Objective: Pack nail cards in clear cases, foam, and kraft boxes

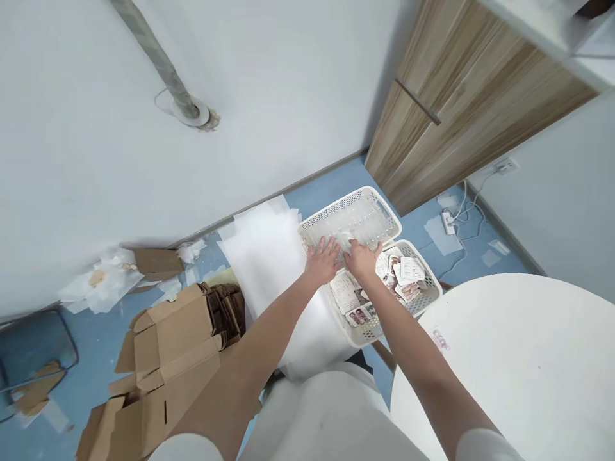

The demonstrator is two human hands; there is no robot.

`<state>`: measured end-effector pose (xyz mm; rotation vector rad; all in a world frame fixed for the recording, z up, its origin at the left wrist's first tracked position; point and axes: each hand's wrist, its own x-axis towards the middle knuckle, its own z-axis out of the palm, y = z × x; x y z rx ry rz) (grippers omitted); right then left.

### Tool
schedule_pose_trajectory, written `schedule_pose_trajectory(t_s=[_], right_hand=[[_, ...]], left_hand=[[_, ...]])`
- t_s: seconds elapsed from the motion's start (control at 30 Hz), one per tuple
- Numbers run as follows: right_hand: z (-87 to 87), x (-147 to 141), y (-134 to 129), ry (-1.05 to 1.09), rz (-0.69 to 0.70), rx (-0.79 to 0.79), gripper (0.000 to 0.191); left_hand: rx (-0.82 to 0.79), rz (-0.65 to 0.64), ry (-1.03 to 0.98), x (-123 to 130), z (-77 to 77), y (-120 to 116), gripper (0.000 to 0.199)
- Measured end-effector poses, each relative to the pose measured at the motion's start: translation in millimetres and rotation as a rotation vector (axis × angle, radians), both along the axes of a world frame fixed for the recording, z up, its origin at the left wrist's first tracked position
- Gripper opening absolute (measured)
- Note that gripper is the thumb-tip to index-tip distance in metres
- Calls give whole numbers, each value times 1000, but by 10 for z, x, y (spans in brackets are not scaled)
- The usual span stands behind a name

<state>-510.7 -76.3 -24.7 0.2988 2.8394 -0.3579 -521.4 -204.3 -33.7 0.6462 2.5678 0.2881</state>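
Two white plastic baskets stand in front of me. The far basket (311,225) holds clear plastic pieces (368,218) laid in rows. In the near basket (435,296) lie several white printed cards (412,269) and small packs with reddish-brown contents (358,316). My left hand (323,262) is open, fingers spread, at the near left corner of the far basket. Beside it, my right hand (362,261) reaches over the rim between the baskets, thumb and forefinger apart near the clear pieces. What lies under its palm is hidden.
White sheets (276,250) lie stacked left of the baskets. Flattened cardboard boxes (180,320) are on the blue floor at left. A round white table (519,358) at right bears a small pink item (441,340). A wooden cabinet (446,96) and power strip (448,223) stand beyond.
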Motion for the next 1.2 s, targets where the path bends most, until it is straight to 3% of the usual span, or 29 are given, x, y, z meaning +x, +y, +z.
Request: schedule_pose_trajectory(t_s=[0.13,0.27,0.37,0.43,0.53,0.67,0.8,1.03,1.2], right_hand=[[277,180,1,174,-52,-114,26],[668,635,-18,322,-256,-624,32],[921,1133,-66,320,-389,-1034,33],[1040,1503,-121,324,-493,-1183,34],[1154,2050,-245,367,-564,-1325,34],[1232,2671,-419,434,-625,-1412,34],[1254,3143,-464,483,-718,-1447,36],[1300,3833,-219,566,-874,-1344,36],[1326,4327,16,700,-942,-1329,40]], left_hand=[[94,93,-18,69,188,-112,63],[356,315,-28,370,473,-334,71],[722,382,-222,720,692,-499,67],[945,404,-434,1001,836,-580,59],[1107,430,-684,1459,1026,-642,51],[1176,461,-739,1995,1176,-612,51],[1181,472,-733,2315,1220,-482,42],[1085,325,-759,2663,1228,-60,40],[978,185,-785,3085,1158,441,43]])
